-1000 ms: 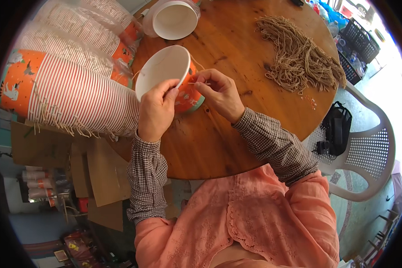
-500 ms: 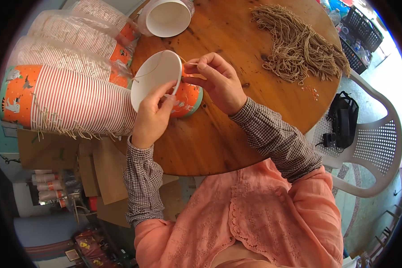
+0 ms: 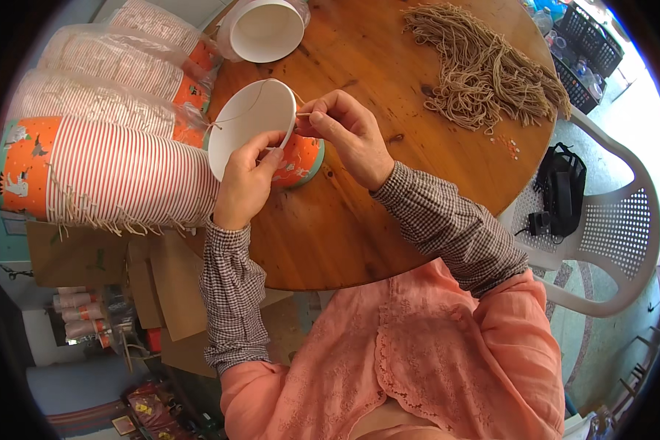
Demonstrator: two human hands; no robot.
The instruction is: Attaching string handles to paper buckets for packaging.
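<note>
An orange paper bucket [image 3: 298, 163] with a green base and white inside lies tilted on the table, its mouth toward the left. My left hand [image 3: 248, 180] grips its near rim, thumb outside and fingers at the edge. A thin twine cord [image 3: 243, 114] runs across the mouth from the left side of the rim, over the far edge. Close to the rim's right side, my right hand [image 3: 348, 132] pinches the cord's end between thumb and fingertips. Just where the cord meets the bucket wall is hidden by my fingers.
Long nested stacks of striped buckets [image 3: 128, 172], some bagged in plastic, lie at the left. Another white-lined bucket [image 3: 268, 31] stands at the back. A heap of twine [image 3: 484, 66] covers the wooden table's [image 3: 330, 249] far right. A white chair [image 3: 616, 227] holds a black bag [image 3: 563, 183].
My right hand has shifted slightly down and left, its fingers closer to the rim. My left hand keeps its hold on the bucket.
</note>
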